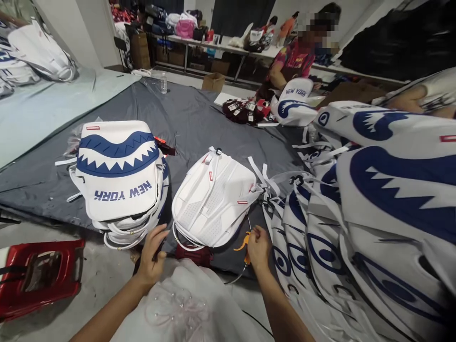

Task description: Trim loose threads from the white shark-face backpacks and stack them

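Note:
A white backpack (213, 202) lies in front of me with its straps and mesh back panel facing up. My right hand (259, 248) is at its lower right edge, fingers closed on an orange tool (247, 256) with a cable running from it. My left hand (153, 256) is just off the backpack's lower left side. Its fingers are curved and apart, with a dark patch between them that I cannot make out. Left of the backpack, a stack of white backpacks (119, 166) shows a blue toothed mouth and NEW YORK lettering upside down to me.
Many white backpacks (399, 190) with blue eyes and teeth crowd the right side. A red plastic stool (46, 275) stands at lower left. Across the dark-covered table (199, 114), a person (295, 61) works near another white backpack (294, 102). A clear bottle (164, 83) stands farther back.

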The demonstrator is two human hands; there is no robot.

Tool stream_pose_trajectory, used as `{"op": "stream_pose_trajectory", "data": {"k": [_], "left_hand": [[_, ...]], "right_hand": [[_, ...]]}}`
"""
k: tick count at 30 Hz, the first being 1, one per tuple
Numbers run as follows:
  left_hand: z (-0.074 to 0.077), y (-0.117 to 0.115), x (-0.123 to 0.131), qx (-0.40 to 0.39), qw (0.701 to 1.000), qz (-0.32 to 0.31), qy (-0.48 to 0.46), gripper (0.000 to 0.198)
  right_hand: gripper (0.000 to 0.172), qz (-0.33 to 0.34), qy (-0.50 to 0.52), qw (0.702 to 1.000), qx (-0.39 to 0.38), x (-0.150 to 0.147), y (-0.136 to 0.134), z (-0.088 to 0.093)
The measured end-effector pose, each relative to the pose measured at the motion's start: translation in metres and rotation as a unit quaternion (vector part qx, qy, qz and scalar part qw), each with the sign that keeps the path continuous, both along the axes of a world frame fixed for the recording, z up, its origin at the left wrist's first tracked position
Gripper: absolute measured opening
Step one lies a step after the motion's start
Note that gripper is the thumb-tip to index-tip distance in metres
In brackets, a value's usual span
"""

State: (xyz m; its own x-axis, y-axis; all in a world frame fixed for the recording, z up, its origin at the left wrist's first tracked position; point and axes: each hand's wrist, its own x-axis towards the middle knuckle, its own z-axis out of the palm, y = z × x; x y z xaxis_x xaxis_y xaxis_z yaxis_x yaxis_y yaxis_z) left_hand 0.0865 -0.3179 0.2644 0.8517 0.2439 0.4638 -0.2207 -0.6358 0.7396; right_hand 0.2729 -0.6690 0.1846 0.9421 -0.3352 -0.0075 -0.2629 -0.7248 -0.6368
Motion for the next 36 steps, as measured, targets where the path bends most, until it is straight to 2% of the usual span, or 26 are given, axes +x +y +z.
{"op": "stream_pose_trajectory", "data": {"k": [3,5,10,12,14,16,17,19,22,24,25,28,29,31,33,34,36], "left_hand": [[0.016,-0.016,0.034,-0.042,0.997,-0.052,-0.026,0.049],[0.019,-0.020,0.045,-0.066,0.995,-0.067,-0.020,0.046],[0.010,-0.008,0.054,-0.133,0.990,-0.045,0.003,0.038],[0.008,0.002,0.059,-0.151,0.988,-0.022,-0.001,0.040],[0.012,0.011,0.068,-0.165,0.986,0.011,-0.016,0.042],[0.022,0.018,0.079,-0.182,0.982,0.046,-0.037,0.046],[0.029,0.021,0.086,-0.192,0.978,0.059,-0.052,0.048],[0.045,0.022,0.100,-0.215,0.970,0.064,-0.091,0.052],[0.067,0.018,0.122,-0.262,0.955,0.021,-0.139,0.051],[0.075,0.014,0.133,-0.287,0.947,-0.015,-0.141,0.050],[0.077,0.012,0.138,-0.294,0.946,-0.031,-0.132,0.050],[0.078,0.006,0.148,-0.293,0.951,-0.069,-0.074,0.054],[0.076,0.002,0.150,-0.287,0.953,-0.083,-0.047,0.055],[0.072,-0.007,0.155,-0.292,0.950,-0.111,0.009,0.057],[0.068,-0.015,0.164,-0.346,0.928,-0.129,0.053,0.059],[0.067,-0.017,0.171,-0.396,0.907,-0.129,0.066,0.060],[0.065,-0.018,0.187,-0.499,0.856,-0.113,0.072,0.064]], "right_hand": [[0.053,-0.078,0.101,0.992,0.013,-0.032,-0.006,-0.004],[0.056,-0.138,0.162,0.976,0.046,-0.045,-0.009,-0.011],[0.025,-0.157,0.192,0.958,0.141,-0.054,-0.005,-0.029],[0.020,-0.160,0.185,0.953,0.177,-0.060,-0.003,-0.021],[0.023,-0.161,0.153,0.955,0.197,-0.071,-0.001,-0.002],[0.028,-0.109,0.090,0.967,0.214,-0.084,0.009,0.025],[0.030,-0.053,0.060,0.972,0.223,-0.090,0.018,0.038],[0.029,0.114,0.028,0.965,0.234,-0.097,0.047,0.060],[0.017,0.373,0.056,0.902,0.208,-0.095,0.097,0.073],[0.016,0.455,0.063,0.871,0.178,-0.086,0.121,0.076],[0.020,0.455,0.053,0.874,0.165,-0.079,0.129,0.078],[0.037,0.373,-0.049,0.919,0.114,-0.051,0.140,0.097],[0.048,0.363,-0.089,0.923,0.095,-0.040,0.144,0.106],[0.066,0.395,-0.136,0.905,0.080,-0.017,0.157,0.127],[0.072,0.430,-0.121,0.887,0.117,0.004,0.172,0.142],[0.072,0.413,-0.106,0.891,0.160,0.013,0.179,0.146],[0.073,0.311,-0.080,0.907,0.273,0.026,0.189,0.148]]}}
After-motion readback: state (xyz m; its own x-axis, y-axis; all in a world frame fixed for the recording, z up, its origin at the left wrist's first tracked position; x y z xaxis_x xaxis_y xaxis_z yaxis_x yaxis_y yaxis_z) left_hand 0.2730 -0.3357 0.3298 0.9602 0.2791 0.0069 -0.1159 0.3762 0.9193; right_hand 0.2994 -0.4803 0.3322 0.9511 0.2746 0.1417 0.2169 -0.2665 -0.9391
